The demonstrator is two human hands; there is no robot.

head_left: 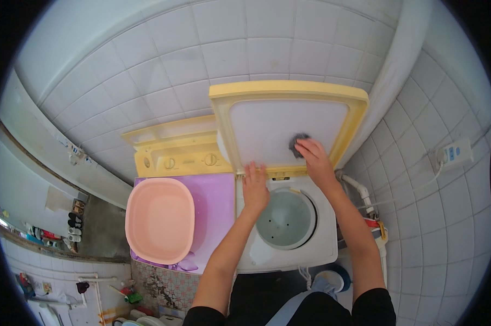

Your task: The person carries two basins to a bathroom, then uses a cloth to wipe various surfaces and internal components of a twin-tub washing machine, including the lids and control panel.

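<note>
My right hand [315,156] is closed on a dark grey scrubbing pad or wadded cloth [299,145]; its exact kind is hard to make out. It presses against the whitish inner face of a raised yellow-framed lid [267,122]. My left hand [255,186] rests with fingers stretched out on the lid's lower left edge, holding nothing. Below the lid lies the round grey-green spin tub [287,220], with small holes in its bottom, in the white top of a twin-tub washing machine [321,261]. Both forearms reach across the machine's front.
A pink basin [160,220] stands on the machine's purple left cover [215,217]. Behind it is a yellow control panel [183,161] with knobs. At right are a white pipe [359,187], a wall socket unit [455,155] with a cord, and a bucket [332,280] low down.
</note>
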